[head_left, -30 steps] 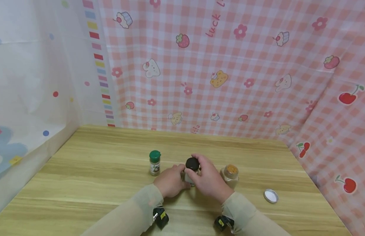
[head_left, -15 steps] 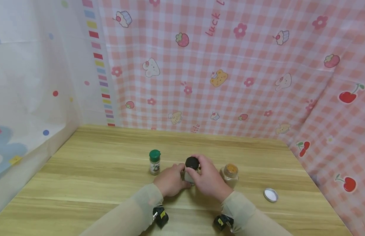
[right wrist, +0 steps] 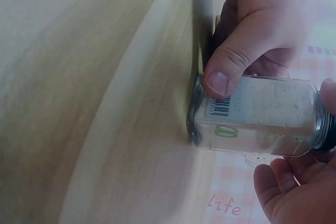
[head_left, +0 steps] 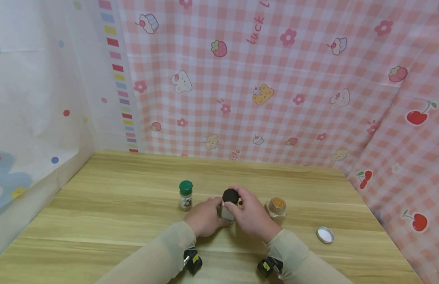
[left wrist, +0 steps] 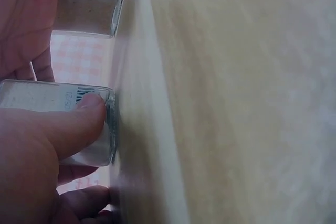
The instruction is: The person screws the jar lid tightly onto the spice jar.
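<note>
A clear square glass spice jar (right wrist: 257, 114) with a black lid (head_left: 230, 196) stands upright on the table between the two hands. A barcode label shows on its side in both wrist views. My left hand (head_left: 206, 217) grips the lower body, the thumb lying across the label near the base. From the other side my right hand (head_left: 252, 215) pinches the black lid between thumb and fingers. Just right of that hand stands an uncapped glass jar (head_left: 277, 209) with orange-brown powder at its mouth. A round silver lid (head_left: 325, 235), white inside, lies farther right.
Left of the hands stands a small spice bottle (head_left: 185, 196) with a green cap. The wooden table (head_left: 109, 221) ends at a pink checked cloth (head_left: 205, 79) behind and a white cloth (head_left: 45, 98) on the left.
Both hands keep their places on the jar and its lid. The right thumb has shifted slightly at the lid's edge; the other things have not moved.
</note>
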`<state>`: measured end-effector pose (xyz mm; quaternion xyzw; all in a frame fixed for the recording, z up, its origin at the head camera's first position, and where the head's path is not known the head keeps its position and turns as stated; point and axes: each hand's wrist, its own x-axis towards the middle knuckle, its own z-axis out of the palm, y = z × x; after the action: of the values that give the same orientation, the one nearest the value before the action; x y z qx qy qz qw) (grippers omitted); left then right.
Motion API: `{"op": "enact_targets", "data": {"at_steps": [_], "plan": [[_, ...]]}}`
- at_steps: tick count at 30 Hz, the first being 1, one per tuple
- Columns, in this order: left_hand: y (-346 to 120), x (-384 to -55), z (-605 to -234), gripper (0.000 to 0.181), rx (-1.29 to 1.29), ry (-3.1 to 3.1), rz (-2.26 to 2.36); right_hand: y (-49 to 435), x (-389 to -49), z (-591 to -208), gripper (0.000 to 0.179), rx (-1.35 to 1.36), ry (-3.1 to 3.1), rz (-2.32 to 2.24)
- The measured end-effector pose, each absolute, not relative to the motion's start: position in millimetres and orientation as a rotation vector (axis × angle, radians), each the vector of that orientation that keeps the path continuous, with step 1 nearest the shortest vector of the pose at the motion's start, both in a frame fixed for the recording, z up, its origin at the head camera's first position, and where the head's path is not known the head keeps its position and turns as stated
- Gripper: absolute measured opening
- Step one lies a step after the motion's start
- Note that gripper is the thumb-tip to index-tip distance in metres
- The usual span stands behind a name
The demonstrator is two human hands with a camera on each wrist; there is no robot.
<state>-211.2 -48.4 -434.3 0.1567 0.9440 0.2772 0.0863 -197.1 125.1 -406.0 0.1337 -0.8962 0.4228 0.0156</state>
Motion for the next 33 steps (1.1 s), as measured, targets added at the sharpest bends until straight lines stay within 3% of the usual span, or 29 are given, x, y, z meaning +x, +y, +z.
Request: {"op": "enact_targets", "data": {"at_steps": [6,13,33], "plan": [[-47.5,-210.9,-434.8,0.055,0.447,2.810,0.828,124.1,-198.6,-409.6,0.036,0.401,-2.757,1.323],[-48.1,-211.8,-435.3,0.051,0.442,2.804,0.833,123.7,-197.8,-402.8,0.049,0.416,-2.818,1.288],[-48.2,-209.7,-433.7,0.052,0.430,2.807,0.861,118.3,-197.5,-407.0,0.040,0.373,-2.791,1.293]]}}
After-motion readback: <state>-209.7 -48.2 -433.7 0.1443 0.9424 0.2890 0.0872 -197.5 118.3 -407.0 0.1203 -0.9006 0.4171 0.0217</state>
